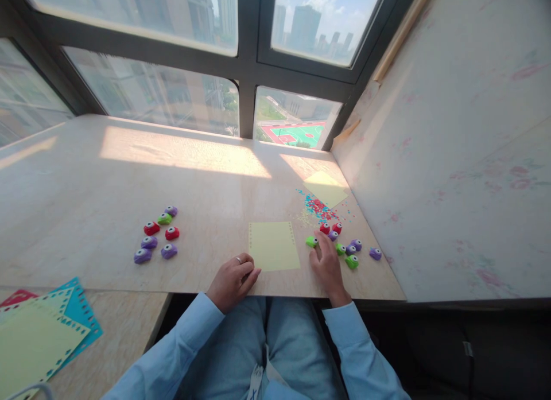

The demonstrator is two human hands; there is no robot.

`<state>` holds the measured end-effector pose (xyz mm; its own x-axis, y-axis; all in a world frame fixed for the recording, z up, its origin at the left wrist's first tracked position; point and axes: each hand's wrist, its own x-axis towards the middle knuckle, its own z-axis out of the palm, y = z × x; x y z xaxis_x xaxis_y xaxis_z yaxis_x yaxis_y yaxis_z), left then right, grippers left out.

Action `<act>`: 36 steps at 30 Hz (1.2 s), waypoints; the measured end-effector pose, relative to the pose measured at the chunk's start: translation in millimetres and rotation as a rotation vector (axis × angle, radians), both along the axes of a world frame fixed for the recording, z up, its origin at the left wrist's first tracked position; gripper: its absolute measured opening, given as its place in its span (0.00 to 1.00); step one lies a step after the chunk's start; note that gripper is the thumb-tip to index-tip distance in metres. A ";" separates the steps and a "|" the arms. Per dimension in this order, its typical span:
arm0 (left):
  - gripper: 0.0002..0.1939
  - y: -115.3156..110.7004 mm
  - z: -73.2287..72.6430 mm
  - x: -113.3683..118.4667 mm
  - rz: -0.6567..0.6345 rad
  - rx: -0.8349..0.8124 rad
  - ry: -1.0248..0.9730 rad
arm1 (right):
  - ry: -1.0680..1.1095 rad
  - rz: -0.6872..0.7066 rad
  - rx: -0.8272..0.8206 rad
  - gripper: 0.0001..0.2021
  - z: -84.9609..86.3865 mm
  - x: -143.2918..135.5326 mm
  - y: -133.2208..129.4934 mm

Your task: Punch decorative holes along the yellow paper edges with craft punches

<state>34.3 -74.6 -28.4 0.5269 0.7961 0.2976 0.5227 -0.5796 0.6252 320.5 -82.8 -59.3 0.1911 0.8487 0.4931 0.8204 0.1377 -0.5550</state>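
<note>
A pale yellow sheet with small holes along its left and right edges lies on the table in front of me. My left hand rests at its lower left corner, fingers curled; whether something is inside them is hidden. To the right of the sheet, my right hand reaches among small craft punches, its fingertips by a green punch and a purple punch. Its fingers are partly spread, and whether they touch a punch is unclear. Red punches sit just beyond the fingertips.
Several punches stand at the left. Colored paper bits and another yellow sheet lie at the back right. Punched sheets are stacked at the lower left. A wall bounds the right; windows are behind.
</note>
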 end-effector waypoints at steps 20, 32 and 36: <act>0.31 26.8 -3.7 48.4 -0.022 0.201 0.209 | -0.105 0.038 -0.053 0.13 17.1 -8.6 -5.3; 0.30 34.3 -6.0 48.3 0.014 0.174 0.256 | -0.052 0.035 -0.039 0.18 10.1 -8.4 -7.9; 0.26 34.3 -5.8 48.0 0.017 0.187 0.238 | -0.024 0.079 -0.059 0.20 10.4 -6.7 -9.7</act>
<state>82.2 -40.3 -34.2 0.5865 0.7483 0.3100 0.6521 -0.6632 0.3673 313.8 -92.5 -48.9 0.1112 0.8884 0.4455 0.8216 0.1700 -0.5441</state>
